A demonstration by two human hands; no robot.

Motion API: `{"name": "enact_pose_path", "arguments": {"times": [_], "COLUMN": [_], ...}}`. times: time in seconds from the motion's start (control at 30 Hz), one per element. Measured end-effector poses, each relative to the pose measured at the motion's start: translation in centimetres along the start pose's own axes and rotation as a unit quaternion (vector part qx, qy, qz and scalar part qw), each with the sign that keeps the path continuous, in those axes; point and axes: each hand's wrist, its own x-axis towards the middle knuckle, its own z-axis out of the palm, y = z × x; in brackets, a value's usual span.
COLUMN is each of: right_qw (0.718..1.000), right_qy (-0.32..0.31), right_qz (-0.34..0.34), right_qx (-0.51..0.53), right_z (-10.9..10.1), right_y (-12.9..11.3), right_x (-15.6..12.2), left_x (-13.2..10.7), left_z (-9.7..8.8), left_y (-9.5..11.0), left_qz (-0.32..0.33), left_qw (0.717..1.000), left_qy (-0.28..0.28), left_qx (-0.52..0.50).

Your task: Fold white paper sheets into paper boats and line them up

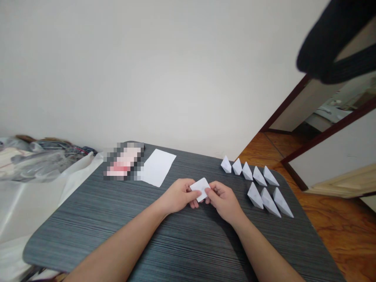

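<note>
A small folded piece of white paper is held between both hands above the middle of the table. My left hand pinches its left side, thumb on top and fingers curled beneath. On the opposite side, my right hand grips the paper the same way, its thumb pressing near the right corner. Several pointed, folded white paper shapes stand to the right of my right hand in two rows. Farther left of my hands lies a flat white sheet of paper.
The dark wood-grain table has rounded corners and reaches to a pale wall. A pixelated pinkish item lies at its back left. Plastic-wrapped items are piled left of the table. A blurred black strap hangs at upper right.
</note>
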Motion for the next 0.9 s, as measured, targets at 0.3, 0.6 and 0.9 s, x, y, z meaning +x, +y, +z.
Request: {"name": "enact_pose_path", "arguments": {"times": [0.3,0.6,0.9], "right_qw": [1.000,0.999,0.997], "right_qy": [-0.005,0.028,0.034], "right_qz": [0.006,0.019,0.047], "right_qx": [-0.028,0.008,0.054], "right_z": [0.24,-0.17,-0.23], "right_y": [-0.05,0.33,-0.19], "right_x": [-0.13,-0.02,0.12], "left_x": [-0.04,0.04,0.01], "left_z": [-0.08,-0.13,-0.33], "left_y": [0.13,-0.08,0.12], "left_qz": [0.010,0.007,0.013], "left_qw": [0.999,0.999,0.999], "left_qy": [0.027,0.033,0.046], "left_qx": [0.029,-0.001,-0.001]}}
